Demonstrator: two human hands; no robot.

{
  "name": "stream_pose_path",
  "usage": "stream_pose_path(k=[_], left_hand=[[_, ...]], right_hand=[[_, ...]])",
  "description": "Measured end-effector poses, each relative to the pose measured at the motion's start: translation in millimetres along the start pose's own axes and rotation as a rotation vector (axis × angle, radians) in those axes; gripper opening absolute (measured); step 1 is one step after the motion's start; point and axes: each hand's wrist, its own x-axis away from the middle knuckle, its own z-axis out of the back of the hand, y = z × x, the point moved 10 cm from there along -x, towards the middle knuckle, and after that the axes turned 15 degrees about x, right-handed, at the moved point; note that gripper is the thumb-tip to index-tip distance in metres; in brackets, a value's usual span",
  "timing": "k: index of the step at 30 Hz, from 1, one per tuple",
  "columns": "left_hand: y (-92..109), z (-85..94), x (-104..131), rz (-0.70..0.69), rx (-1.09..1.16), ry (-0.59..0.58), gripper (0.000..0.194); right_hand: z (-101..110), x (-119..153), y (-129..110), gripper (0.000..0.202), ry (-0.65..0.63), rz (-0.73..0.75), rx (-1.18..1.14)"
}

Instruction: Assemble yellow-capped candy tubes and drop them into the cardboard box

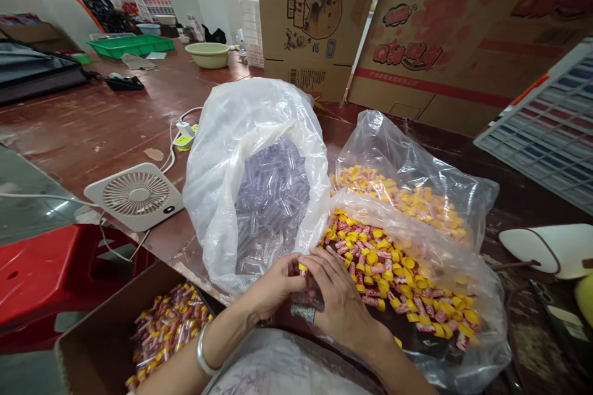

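My left hand (274, 287), with a silver bangle on its wrist, pinches a small yellow-capped tube (303, 268) between thumb and fingers. Curled over the same tube is my right hand (341, 305); its fingers hide most of it. A grey, glittery patch (303, 313) shows by the right thumb; I cannot tell what it is. Beyond the left hand, a white plastic bag (217, 210) stands rolled open, full of clear tubes (273, 182). Right of my hands, many yellow caps with red-and-white printed pieces (384, 262) spill from a clear bag (384, 142).
A cardboard box (88, 333) of filled capped tubes (171, 327) sits low at left, below a red stool (50, 271). A white fan (139, 194) and power strip (186, 136) lie left of the bag. Cardboard cartons (463, 37) stand behind. A person (106, 3) sits far left.
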Motion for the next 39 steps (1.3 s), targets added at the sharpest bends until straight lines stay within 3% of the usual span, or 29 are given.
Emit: stream_pose_path(k=[2,4,7,9,12,15,18,22,27,29,32,36,39], left_hand=[[33.6,17.5,-6.8,-0.154,-0.354,0.080,0.017],[83.0,37.6,-7.7,-0.359,-0.856,0.294,0.005],[134.7,54.5,-10.4,-0.432,-1.467,0.616,0.021],[141.8,62.1,-21.5,-0.318,-1.662,0.661,0.025],[138.0,70.0,-30.0,-0.228,-1.702,0.636,0.026],[135.5,71.0,-20.4,-0.350,-1.492,0.545,0.026],[124.3,65.8,-3.1,-0.428,-1.079,0.326,0.027],[95.5,42.9,13.6,-0.371,-0.688,0.120,0.027],[60.6,19.9,10.8,-0.264,-0.185,0.018,0.031],[54.9,23.7,7.5,-0.246,0.086,0.063,0.041],[45.0,27.0,3.6,-0.183,0.360,0.132,0.049],[25.8,10.3,0.8,-0.062,0.514,0.089,0.036],[14.3,1.1,1.1,-0.027,0.573,0.069,0.032]], right_hand=[[-1.5,-0.5,19.7,0.073,-0.076,-0.031,0.030],[1.9,-1.5,54.4,0.059,-0.071,-0.152,0.126],[-2.4,-7.7,100.3,0.045,-0.081,-0.310,0.318],[-19.0,-17.5,112.3,0.049,-0.171,-0.311,0.384],[-40.6,-29.4,114.6,0.050,-0.280,-0.281,0.397],[-40.5,-28.2,118.1,0.054,-0.280,-0.295,0.396],[-13.3,-19.5,122.3,0.049,-0.112,-0.349,0.285],[34.2,-13.1,109.7,0.029,0.193,-0.405,-0.193],[58.2,-22.4,71.0,0.023,0.264,-0.403,-0.558],[65.9,-23.5,54.7,0.024,0.269,-0.332,-0.536],[75.4,-21.0,22.6,0.030,0.284,-0.094,-0.393],[74.3,-12.9,-11.4,0.043,0.329,0.181,-0.284],[69.0,-11.4,-20.4,0.055,0.349,0.277,-0.219]])
